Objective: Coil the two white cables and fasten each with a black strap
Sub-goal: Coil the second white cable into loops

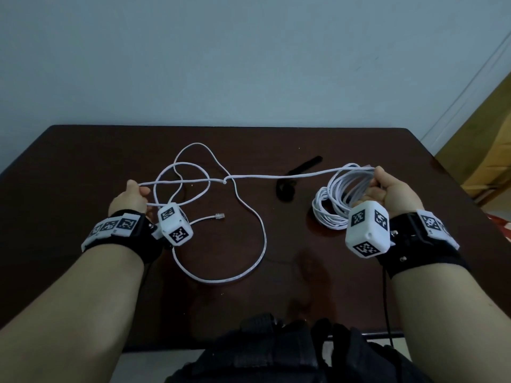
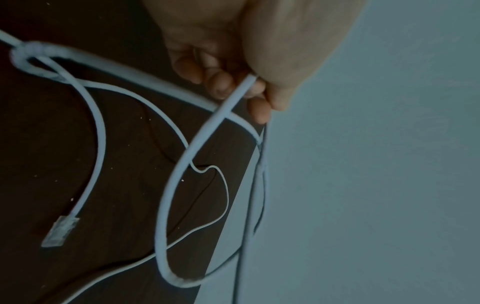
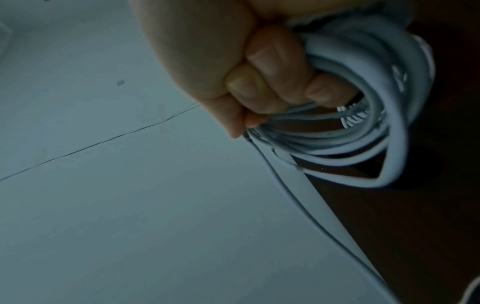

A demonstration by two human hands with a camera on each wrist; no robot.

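Observation:
A long white cable [image 1: 262,233] sprawls in loose loops over the dark table [image 1: 83,167]. Its clear plug [image 1: 219,216] [image 2: 61,231] lies flat near the middle. My left hand [image 1: 138,194] [image 2: 241,90] pinches a strand of it between thumb and fingertips. From there it runs taut, past a small knot [image 1: 225,181] [image 2: 26,53], to my right hand [image 1: 384,186] [image 3: 272,82]. That hand grips a coil of white cable [image 1: 351,183] [image 3: 363,123] held upright. More white loops [image 1: 326,214] lie on the table under it. Two black straps [image 1: 304,167] [image 1: 284,189] lie between the hands.
A black bag or garment [image 1: 276,355] sits at the table's near edge. A thin black wire [image 1: 387,299] hangs from my right wrist. The table's far edge meets a pale wall, and yellowish wooden furniture [image 1: 492,134] stands at the far right.

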